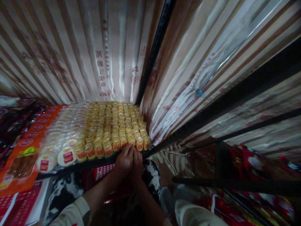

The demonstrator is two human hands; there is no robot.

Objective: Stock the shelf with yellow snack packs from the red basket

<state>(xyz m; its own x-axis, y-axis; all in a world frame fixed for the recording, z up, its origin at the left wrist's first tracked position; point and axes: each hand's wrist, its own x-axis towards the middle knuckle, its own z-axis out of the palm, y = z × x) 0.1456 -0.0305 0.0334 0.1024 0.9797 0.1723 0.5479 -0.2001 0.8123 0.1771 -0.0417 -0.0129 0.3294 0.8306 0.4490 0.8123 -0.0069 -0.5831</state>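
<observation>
My left hand [125, 160] and my right hand [136, 164] are side by side at the front edge of a display shelf [98, 161]. The fingers of both are bent and closed, with the fingertips on a small yellow wrapped snack packet [131, 140] in the front row. My fingers partly hide that packet's lower part. Around it stand many matching packets [110, 125] in tight straight rows, with red labels on their fronts. To their left lie rows of round white packets [67, 153] in clear wrapping.
Orange snack bags [21, 166] line the shelf further left. A pleated, printed curtain [113, 56] hangs behind, with a dark metal post [154, 47] and a slanting bar [211, 110]. Below are a red basket [103, 171] and, at right, red packages [254, 160].
</observation>
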